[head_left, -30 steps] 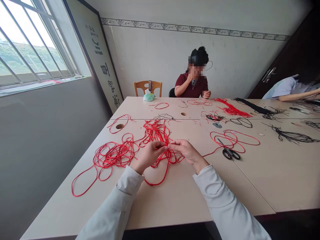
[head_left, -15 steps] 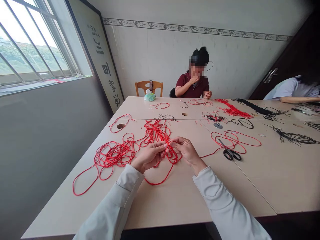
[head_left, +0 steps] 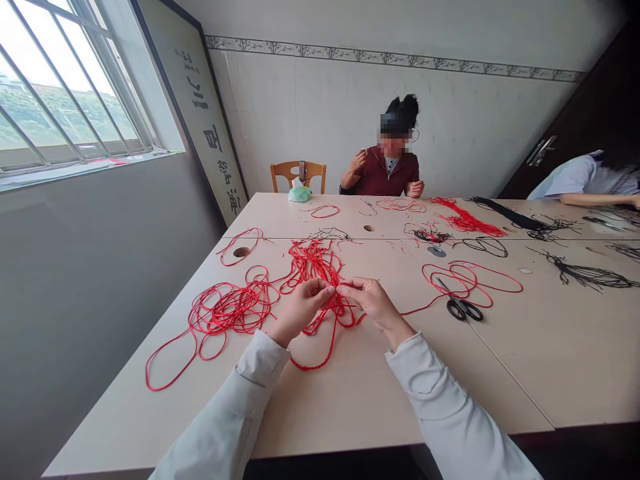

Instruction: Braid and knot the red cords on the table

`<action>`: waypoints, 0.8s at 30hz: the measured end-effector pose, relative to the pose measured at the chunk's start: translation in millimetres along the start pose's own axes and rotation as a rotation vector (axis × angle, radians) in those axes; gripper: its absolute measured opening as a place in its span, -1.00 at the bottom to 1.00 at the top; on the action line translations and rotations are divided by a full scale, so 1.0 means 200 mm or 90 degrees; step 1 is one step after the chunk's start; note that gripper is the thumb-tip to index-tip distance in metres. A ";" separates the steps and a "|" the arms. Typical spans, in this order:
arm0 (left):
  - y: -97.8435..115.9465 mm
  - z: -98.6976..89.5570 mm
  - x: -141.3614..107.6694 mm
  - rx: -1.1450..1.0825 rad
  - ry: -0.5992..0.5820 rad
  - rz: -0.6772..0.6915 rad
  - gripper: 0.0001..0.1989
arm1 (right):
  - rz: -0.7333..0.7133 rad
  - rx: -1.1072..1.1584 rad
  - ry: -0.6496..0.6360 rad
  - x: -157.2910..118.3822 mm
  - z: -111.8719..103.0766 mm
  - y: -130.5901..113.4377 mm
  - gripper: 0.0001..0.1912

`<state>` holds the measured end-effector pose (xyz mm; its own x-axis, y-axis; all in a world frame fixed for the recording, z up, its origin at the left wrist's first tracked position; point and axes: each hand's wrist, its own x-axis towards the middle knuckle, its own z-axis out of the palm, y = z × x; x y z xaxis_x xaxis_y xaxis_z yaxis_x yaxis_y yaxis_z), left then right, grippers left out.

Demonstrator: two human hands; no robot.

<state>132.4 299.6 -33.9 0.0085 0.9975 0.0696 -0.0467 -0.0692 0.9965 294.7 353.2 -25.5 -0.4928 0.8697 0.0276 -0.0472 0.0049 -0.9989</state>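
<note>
My left hand (head_left: pixel 305 305) and my right hand (head_left: pixel 373 303) meet over the middle of the table, thumbs and fingertips pinched close together on a red cord. The exact spot they grip is partly covered by the fingers. Below and behind them lies a bundle of twisted red cord (head_left: pixel 313 260), one loop of which hangs toward me. A loose heap of smooth red cord (head_left: pixel 235 310) rests to the left of my left hand. Right of my right hand, black-handled scissors (head_left: pixel 464 309) lie across a looped red cord (head_left: pixel 505 291).
Across the table (head_left: pixel 380 393) sits a person in a dark red top (head_left: pixel 383 173); another in a pale sleeve (head_left: pixel 570 180) leans in at far right. Black cord bundles (head_left: pixel 595 273), a red cord bundle (head_left: pixel 467 217), a tissue pack (head_left: pixel 300 194) and a round metal disc (head_left: pixel 437 252) lie about.
My fingertips have shifted slightly and the hanging twisted loop has swung a little left. The person opposite has lowered a hand from the face out to the side.
</note>
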 end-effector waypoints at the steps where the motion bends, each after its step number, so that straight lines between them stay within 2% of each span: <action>1: 0.00 0.00 0.00 -0.028 -0.017 -0.013 -0.68 | 0.015 0.012 -0.003 0.00 0.00 0.00 -0.69; 4: 0.02 0.00 -0.01 -0.053 -0.021 -0.006 -0.71 | 0.073 0.077 -0.036 0.00 -0.02 0.00 -0.68; 8: 0.01 0.00 0.00 0.019 0.017 0.094 -0.80 | 0.127 0.155 -0.045 0.01 -0.03 0.03 -0.65; 11: 0.00 0.00 0.01 0.043 0.033 0.138 -0.80 | 0.133 0.183 -0.026 0.02 -0.02 0.05 -0.64; 20: 0.00 0.00 0.02 0.047 0.049 0.161 -0.85 | 0.136 0.205 -0.040 0.01 -0.01 0.05 -0.62; 24: -0.01 -0.01 0.02 0.091 0.050 0.201 -0.87 | 0.135 0.220 -0.049 0.02 -0.01 0.06 -0.63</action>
<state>131.5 303.4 -35.8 -0.0617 0.9239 0.3777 0.1061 -0.3702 0.9229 294.6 357.2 -38.0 -0.5862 0.7941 -0.1608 -0.2202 -0.3472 -0.9116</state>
